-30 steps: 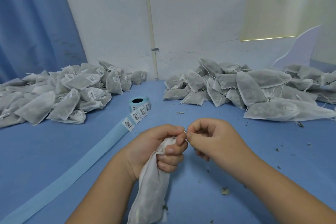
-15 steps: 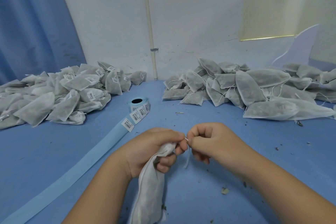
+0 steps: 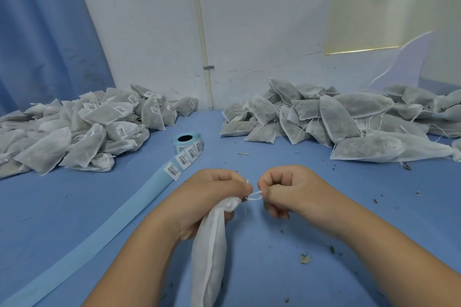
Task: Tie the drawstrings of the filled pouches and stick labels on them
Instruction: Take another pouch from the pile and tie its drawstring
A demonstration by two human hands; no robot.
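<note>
- Pouch (image 3: 209,252) where?
- Neck clamped in left hand (image 3: 212,194), long axis hanging down toward body, over bench (image 3: 74,207). Right hand (image 3: 287,189) just beside, pinching drawstring (image 3: 254,197), short run btwn both.
- In the way?
- Nothing seen. Label roll (image 3: 187,143) fwd-left, nearer left hand. Untied pile (image 3: 349,122) back right.

Blue curtain (image 3: 45,32) at left, scuffed white wall (image 3: 262,20) w/ vertical pipe (image 3: 200,32), blue tabletop (image 3: 62,207), yellowish sheet (image 3: 374,2) upper rt.

White pouch (image 3: 209,244) hangs, neck gathered (drawstring (image 3: 254,198) looped).
</note>
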